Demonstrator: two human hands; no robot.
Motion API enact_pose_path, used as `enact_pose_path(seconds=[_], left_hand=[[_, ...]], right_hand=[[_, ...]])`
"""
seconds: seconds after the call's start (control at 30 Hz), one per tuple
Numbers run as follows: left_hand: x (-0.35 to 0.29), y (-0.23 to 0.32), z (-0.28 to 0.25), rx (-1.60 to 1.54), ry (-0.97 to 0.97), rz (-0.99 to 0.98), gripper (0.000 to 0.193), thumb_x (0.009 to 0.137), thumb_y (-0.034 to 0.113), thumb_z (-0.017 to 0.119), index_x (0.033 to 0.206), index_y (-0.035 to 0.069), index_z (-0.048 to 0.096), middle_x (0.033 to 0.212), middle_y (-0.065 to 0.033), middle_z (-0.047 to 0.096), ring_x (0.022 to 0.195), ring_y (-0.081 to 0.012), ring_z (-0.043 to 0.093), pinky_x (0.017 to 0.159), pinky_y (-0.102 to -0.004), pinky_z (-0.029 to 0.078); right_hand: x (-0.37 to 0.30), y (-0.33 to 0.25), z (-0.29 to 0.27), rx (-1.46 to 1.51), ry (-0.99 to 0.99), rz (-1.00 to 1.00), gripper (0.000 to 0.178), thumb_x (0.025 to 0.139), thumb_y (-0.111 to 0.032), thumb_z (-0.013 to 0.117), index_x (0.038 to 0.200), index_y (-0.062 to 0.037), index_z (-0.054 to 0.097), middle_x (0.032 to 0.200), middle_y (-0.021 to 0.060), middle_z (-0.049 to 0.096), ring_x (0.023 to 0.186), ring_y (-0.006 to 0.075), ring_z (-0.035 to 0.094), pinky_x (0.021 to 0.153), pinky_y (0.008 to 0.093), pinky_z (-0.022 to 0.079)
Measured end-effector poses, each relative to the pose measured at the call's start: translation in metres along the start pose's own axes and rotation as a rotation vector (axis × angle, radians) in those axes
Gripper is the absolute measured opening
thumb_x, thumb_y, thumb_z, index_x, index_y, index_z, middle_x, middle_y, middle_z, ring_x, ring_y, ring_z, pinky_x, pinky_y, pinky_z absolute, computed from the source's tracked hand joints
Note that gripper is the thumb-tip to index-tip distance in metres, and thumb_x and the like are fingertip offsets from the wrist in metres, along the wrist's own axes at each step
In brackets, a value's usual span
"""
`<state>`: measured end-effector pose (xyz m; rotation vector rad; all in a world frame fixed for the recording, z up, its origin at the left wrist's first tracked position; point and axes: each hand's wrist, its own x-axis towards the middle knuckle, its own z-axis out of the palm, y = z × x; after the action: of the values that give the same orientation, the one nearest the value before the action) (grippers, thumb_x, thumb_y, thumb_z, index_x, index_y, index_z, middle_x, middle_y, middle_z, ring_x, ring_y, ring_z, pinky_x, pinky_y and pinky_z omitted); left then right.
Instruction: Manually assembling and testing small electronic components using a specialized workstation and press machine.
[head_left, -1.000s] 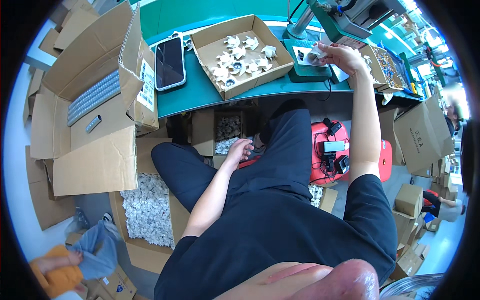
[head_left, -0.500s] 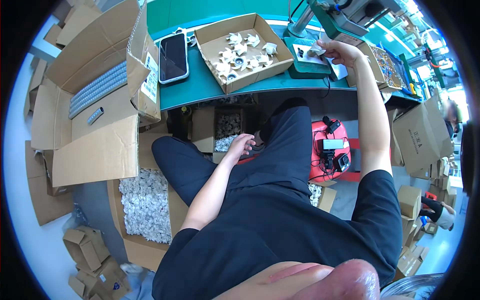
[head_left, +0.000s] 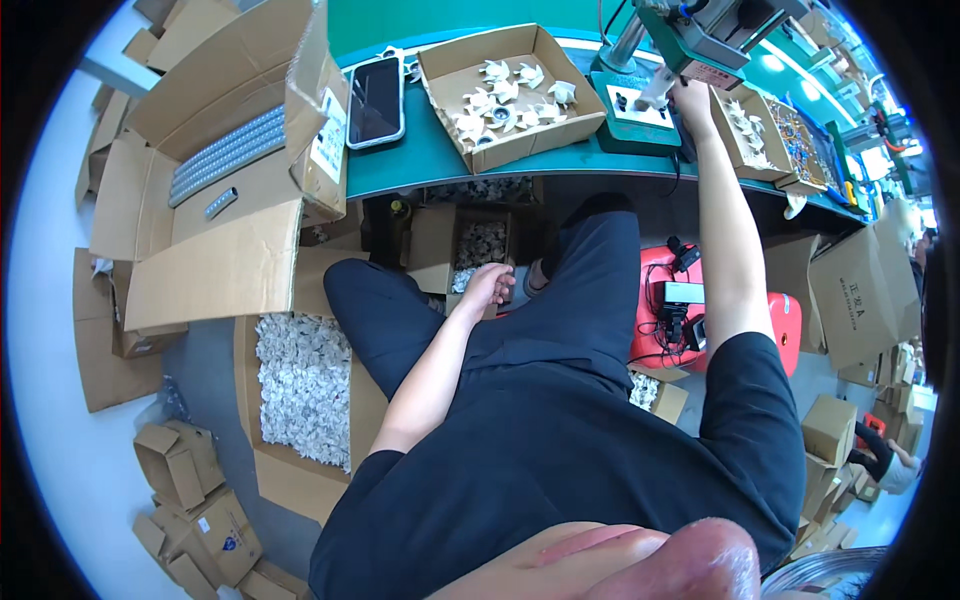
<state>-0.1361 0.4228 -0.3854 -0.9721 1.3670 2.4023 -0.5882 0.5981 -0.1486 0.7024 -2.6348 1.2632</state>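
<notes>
At the right of the bench, my right hand (head_left: 690,100) is closed, its fingertips at a small white fan wheel (head_left: 657,88) over the pale plate of a green bench press (head_left: 640,132). The hand and the press head partly hide the wheel. My left hand (head_left: 488,287) hovers above my lap with loosely bent fingers and nothing visible in it. Several more white fan wheels (head_left: 500,93) lie in a shallow cardboard tray (head_left: 535,143) left of the press, some with a dark ring at the centre.
A smartphone (head_left: 376,102) lies beside the tray. Far left, a large open carton (head_left: 215,262) holds rows of grey tubes (head_left: 232,152). Right of the press stand boxes with fan wheels (head_left: 748,130) and small wired parts (head_left: 797,145). Cables and devices lie on a red stool (head_left: 655,280).
The whole view has shifted slightly to the right. My right hand has moved closer in against the press, with its fingers more curled. The fingers of my left hand have drawn in a little.
</notes>
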Motion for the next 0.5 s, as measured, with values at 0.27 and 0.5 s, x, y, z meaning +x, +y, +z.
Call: enact_pose_path(seconds=[0.27, 0.5], left_hand=[[-0.002, -0.010, -0.010, -0.003, 0.078, 0.016, 0.021, 0.095, 0.030, 0.061, 0.105, 0.012, 0.064, 0.087, 0.0008, 0.067, 0.065, -0.0066, 0.058, 0.053, -0.0233, 0.045], [-0.031, 0.005, 0.007, 0.037, 0.034, 0.067, 0.021, 0.096, 0.028, 0.062, 0.107, 0.011, 0.066, 0.087, -0.0003, 0.067, 0.067, -0.0073, 0.058, 0.054, -0.0230, 0.045]], right_hand=[[-0.051, -0.028, -0.003, 0.274, 0.006, -0.176, 0.038, 0.100, -0.032, 0.055, 0.107, 0.0010, 0.071, 0.107, 0.0109, 0.071, 0.096, 0.0142, 0.061, 0.084, 0.0320, 0.047], [-0.075, -0.021, -0.015, 0.346, -0.012, -0.195, 0.042, 0.092, -0.014, 0.075, 0.127, 0.0034, 0.063, 0.121, 0.0134, 0.068, 0.107, 0.0167, 0.064, 0.091, 0.0305, 0.052]])
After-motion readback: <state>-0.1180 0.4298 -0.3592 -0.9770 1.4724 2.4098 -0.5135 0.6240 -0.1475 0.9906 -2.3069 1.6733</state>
